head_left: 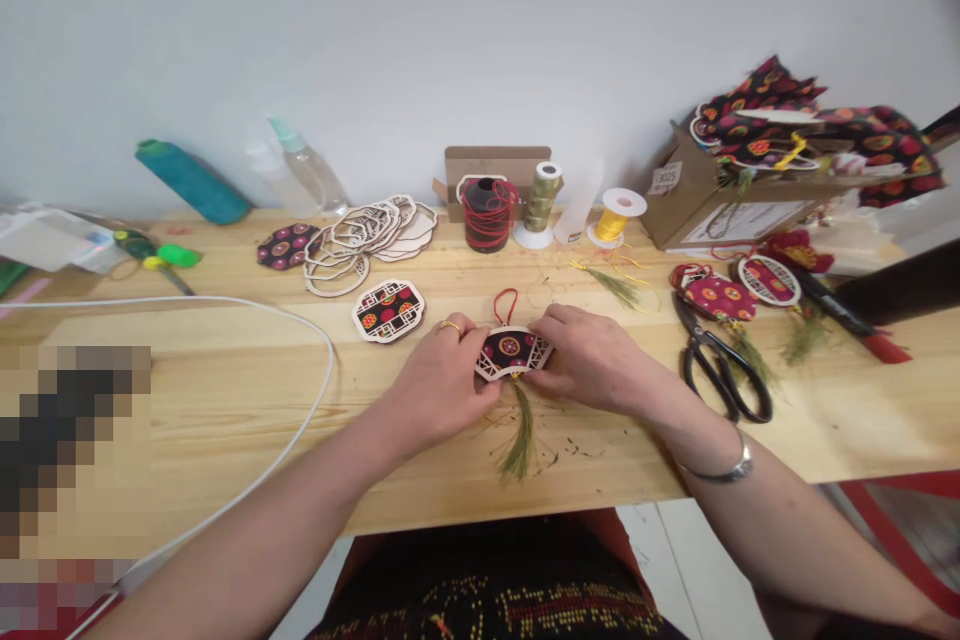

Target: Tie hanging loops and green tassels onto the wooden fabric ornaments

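The left hand (439,380) and the right hand (600,357) pinch both ends of a fan-shaped ornament (511,354) over the worktop (427,492). Its red loop (496,306) and green tassel (519,432) are already on; the patterned panel (388,311) nearby shows neither. Whether its edges are fully fixed, I cannot tell.

And there on the cardboard box (660,210), a small white label (665,178) reads "3025", possibly with a blurred mark before it; the larger white label's (746,221) print stays too small to read!
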{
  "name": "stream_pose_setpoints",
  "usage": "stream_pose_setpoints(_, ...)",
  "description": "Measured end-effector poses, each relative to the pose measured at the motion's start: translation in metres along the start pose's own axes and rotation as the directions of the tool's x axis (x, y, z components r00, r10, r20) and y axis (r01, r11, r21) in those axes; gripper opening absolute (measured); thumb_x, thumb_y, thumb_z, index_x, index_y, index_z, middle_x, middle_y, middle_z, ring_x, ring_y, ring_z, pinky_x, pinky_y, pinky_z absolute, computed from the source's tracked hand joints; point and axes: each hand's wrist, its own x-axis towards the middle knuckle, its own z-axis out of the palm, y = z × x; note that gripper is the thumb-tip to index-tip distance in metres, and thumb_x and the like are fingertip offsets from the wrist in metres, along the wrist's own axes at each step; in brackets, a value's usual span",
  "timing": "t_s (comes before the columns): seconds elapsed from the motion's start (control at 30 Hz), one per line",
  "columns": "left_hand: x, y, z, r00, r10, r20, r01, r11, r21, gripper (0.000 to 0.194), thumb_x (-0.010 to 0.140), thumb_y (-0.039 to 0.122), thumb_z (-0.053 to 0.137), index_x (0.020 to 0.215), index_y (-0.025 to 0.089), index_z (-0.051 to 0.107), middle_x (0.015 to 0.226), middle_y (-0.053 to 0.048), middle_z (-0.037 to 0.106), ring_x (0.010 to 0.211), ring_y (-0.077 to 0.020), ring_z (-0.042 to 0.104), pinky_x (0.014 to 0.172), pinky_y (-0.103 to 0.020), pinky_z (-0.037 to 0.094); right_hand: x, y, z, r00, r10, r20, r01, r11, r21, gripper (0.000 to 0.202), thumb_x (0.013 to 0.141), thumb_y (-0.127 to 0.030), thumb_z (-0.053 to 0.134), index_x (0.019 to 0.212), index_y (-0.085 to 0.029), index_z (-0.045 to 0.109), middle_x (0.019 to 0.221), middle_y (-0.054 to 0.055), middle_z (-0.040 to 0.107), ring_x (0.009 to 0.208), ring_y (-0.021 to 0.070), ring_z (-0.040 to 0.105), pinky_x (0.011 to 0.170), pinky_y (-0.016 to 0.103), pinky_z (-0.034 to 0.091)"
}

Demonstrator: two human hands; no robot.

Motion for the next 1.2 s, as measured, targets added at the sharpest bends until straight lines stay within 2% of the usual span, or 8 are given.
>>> stream_pose_setpoints(0.23, 0.001, -0.001, 0.001, 1.0, 0.018, -0.003, -0.017, 0.996, 0.09, 0.036, 0.074, 0.03, 0.056, 0.107, 0.016, 0.061, 0.1, -0.011, 0.055, 0.09, -0.0249, 0.055, 0.082, -0.038, 0.045, 0.002, -0.002, 0.002, 1.0, -0.014, -0.009, 0.014, 0.999, -0.048, 0.024, 0.074, -0.037, 0.061, 0.083, -0.015, 0.057, 0.083, 0.009, 0.059, 0.078, 0.0205, 0.053, 0.064, 0.029, 0.036)
stream_pose_setpoints(0.53, 0.0, -0.002, -0.006, 0.997, 0.023, 0.067, -0.028, 0.998, 0.064, 0.043, 0.08, 0.037, 0.056, 0.116, 0.013, 0.056, 0.104, -0.013, 0.054, 0.093, -0.0261, 0.053, 0.083, -0.04, 0.045, 0.0, 0.001, -0.001, 1.0, -0.008, 0.024, 0.008, 1.0, 0.005, 0.026, 0.075, -0.038, 0.067, 0.087, -0.016, 0.058, 0.086, 0.007, 0.059, 0.08, 0.0199, 0.053, 0.067, 0.029, 0.038)
stream_pose_setpoints(0.67, 0.0, -0.002, -0.005, 0.997, 0.037, 0.067, -0.043, 0.996, 0.077, 0.044, 0.08, 0.036, 0.056, 0.117, 0.012, 0.055, 0.105, -0.014, 0.054, 0.095, -0.027, 0.052, 0.085, -0.041, 0.044, 0.001, 0.003, -0.002, 0.999, -0.006, 0.032, 0.004, 0.998, 0.064, 0.027, 0.074, -0.037, 0.069, 0.087, -0.016, 0.058, 0.086, 0.006, 0.059, 0.08, 0.0186, 0.054, 0.067, 0.028, 0.038)
stream_pose_setpoints(0.8, 0.0, -0.003, -0.005, 0.997, 0.038, 0.064, -0.042, 0.997, 0.058, 0.042, 0.081, 0.037, 0.057, 0.116, 0.014, 0.056, 0.105, -0.013, 0.054, 0.094, -0.0261, 0.053, 0.085, -0.041, 0.044, 0.002, 0.007, -0.007, 0.997, -0.005, 0.072, -0.008, 0.983, 0.183, 0.032, 0.078, -0.048, 0.062, 0.089, -0.017, 0.061, 0.085, 0.006, 0.058, 0.076, 0.0167, 0.054, 0.065, 0.027, 0.038)
stream_pose_setpoints(0.9, 0.0, -0.003, -0.005, 0.997, 0.037, 0.067, -0.041, 0.997, 0.066, 0.045, 0.08, 0.038, 0.058, 0.117, 0.012, 0.056, 0.106, -0.014, 0.053, 0.096, -0.0267, 0.052, 0.086, -0.042, 0.044, 0.003, 0.011, -0.008, 0.995, 0.074, 0.066, -0.087, 0.972, 0.216, 0.033, 0.083, -0.048, 0.054, 0.086, -0.017, 0.063, 0.078, 0.005, 0.058, 0.069, 0.0149, 0.053, 0.061, 0.027, 0.037)
stream_pose_setpoints(0.97, 0.0, -0.004, -0.004, 0.997, 0.041, 0.067, -0.046, 0.996, 0.075, 0.046, 0.081, 0.038, 0.057, 0.118, 0.011, 0.055, 0.107, -0.014, 0.054, 0.097, -0.0273, 0.052, 0.087, -0.042, 0.044, 0.003, 0.014, -0.008, 0.992, 0.118, 0.033, -0.122, 0.969, 0.212, 0.032, 0.08, -0.045, 0.06, 0.092, -0.016, 0.063, 0.082, 0.005, 0.059, 0.07, 0.0151, 0.053, 0.062, 0.027, 0.038)
stream_pose_setpoints(1.07, -0.001, -0.003, -0.004, 0.997, 0.05, 0.066, -0.055, 0.995, 0.084, 0.046, 0.081, 0.037, 0.057, 0.118, 0.01, 0.055, 0.107, -0.014, 0.054, 0.098, -0.0273, 0.051, 0.087, -0.042, 0.044, 0.003, 0.014, -0.007, 0.996, 0.089, 0.001, -0.087, 0.968, 0.234, 0.044, 0.072, -0.043, 0.069, 0.106, -0.017, 0.06, 0.095, 0.006, 0.058, 0.078, 0.0162, 0.055, 0.067, 0.027, 0.04)
stream_pose_setpoints(1.2, -0.001, -0.002, -0.005, 0.997, 0.043, 0.067, -0.05, 0.994, 0.093, 0.044, 0.081, 0.037, 0.057, 0.117, 0.011, 0.055, 0.107, -0.014, 0.054, 0.099, -0.0268, 0.051, 0.088, -0.041, 0.044, 0.002, 0.011, -0.007, 0.998, 0.057, 0.026, -0.062, 0.967, 0.247, 0.033, 0.075, -0.041, 0.067, 0.098, -0.018, 0.063, 0.086, 0.004, 0.058, 0.074, 0.0151, 0.053, 0.064, 0.026, 0.04)
